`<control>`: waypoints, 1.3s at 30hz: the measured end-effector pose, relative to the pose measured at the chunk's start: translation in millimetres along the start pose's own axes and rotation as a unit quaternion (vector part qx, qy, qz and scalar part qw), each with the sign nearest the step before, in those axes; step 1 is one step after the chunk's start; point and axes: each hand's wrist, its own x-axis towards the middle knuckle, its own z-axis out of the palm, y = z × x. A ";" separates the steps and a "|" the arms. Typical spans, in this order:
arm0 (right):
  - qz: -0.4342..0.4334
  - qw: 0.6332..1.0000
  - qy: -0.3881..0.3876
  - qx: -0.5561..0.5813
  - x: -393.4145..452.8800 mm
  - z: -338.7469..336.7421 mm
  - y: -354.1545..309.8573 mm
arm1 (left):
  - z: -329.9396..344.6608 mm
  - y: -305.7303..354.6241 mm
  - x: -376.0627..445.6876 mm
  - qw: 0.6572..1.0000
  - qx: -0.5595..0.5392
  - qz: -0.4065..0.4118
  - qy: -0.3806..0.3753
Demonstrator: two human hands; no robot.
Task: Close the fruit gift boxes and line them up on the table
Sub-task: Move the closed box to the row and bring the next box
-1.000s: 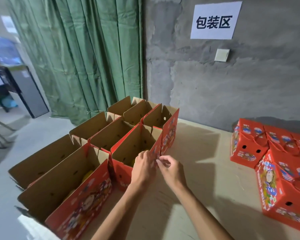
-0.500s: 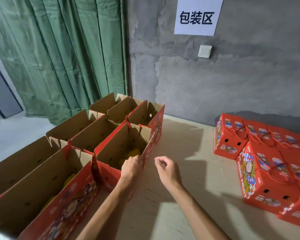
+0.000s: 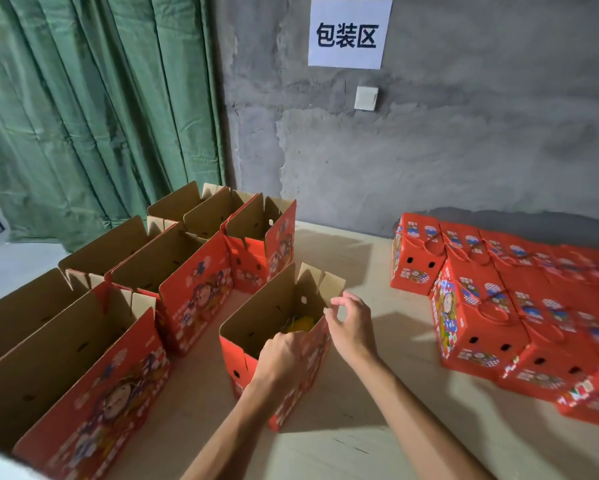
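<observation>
Left hand (image 3: 280, 355) grips the near top edge of the open box (image 3: 277, 341), fingers curled over the red front wall; right hand (image 3: 351, 327) hovers at that wall's right end with thumb and fingers loosely curled, and whether it pinches the cardboard cannot be told. Taking this box as the landmark: the table (image 3: 360, 445) carries it, standing upright and apart from all the others. To its left stands a block of open boxes (image 3: 125, 306), flaps up. To its right, well apart, lie the closed boxes (image 3: 499, 306) with their cord handles, packed together against the wall side. Inside the box, yellow fruit (image 3: 301, 323) shows at the bottom. At its far end two short flaps (image 3: 320, 277) stand up.

The step in hand looks like starting the closure. Doing it well likely means steadying the box with one hand, folding the short end flaps inward first, then bringing the long walls together over them, keeping the fruit below the fold line so nothing is crushed.
</observation>
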 end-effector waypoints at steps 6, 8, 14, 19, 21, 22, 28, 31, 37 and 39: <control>0.004 0.996 0.024 -0.085 -13.5 -61.7 43.1 | 26.4 30.3 -12.4 0.996 -0.022 0.078 -0.032; 0.013 0.993 0.042 -0.106 -19.9 -81.9 56.9 | 33.6 41.9 -14.6 0.993 -0.032 0.104 -0.042; 0.099 0.971 0.129 -0.175 -35.2 -137.0 96.6 | 47.5 66.3 -16.9 0.972 -0.017 0.196 -0.126; 0.164 0.954 0.169 -0.186 -48.1 -164.3 115.7 | 44.2 75.7 -22.4 0.951 -0.054 0.261 -0.160; 0.192 0.950 0.163 -0.184 -50.9 -171.9 122.1 | 44.8 79.4 -23.7 0.949 -0.047 0.263 -0.164; 0.195 0.950 0.157 -0.185 -51.4 -174.9 126.1 | 45.5 79.6 -24.3 0.951 -0.045 0.258 -0.166; 0.197 0.965 0.120 -0.121 -55.1 -181.0 135.8 | 47.8 75.4 -28.5 0.962 -0.118 0.244 -0.039; 0.153 0.978 0.120 -0.075 -58.1 -176.9 137.1 | 60.8 71.2 -29.2 0.969 -0.218 0.068 0.099; 0.219 0.974 -0.025 0.052 -52.2 -186.9 141.8 | 73.6 52.6 -22.3 0.852 -0.505 -0.127 -0.051; 0.256 0.954 -0.095 0.121 -47.5 -192.1 147.7 | 77.1 45.3 -21.0 0.853 -0.505 -0.111 -0.072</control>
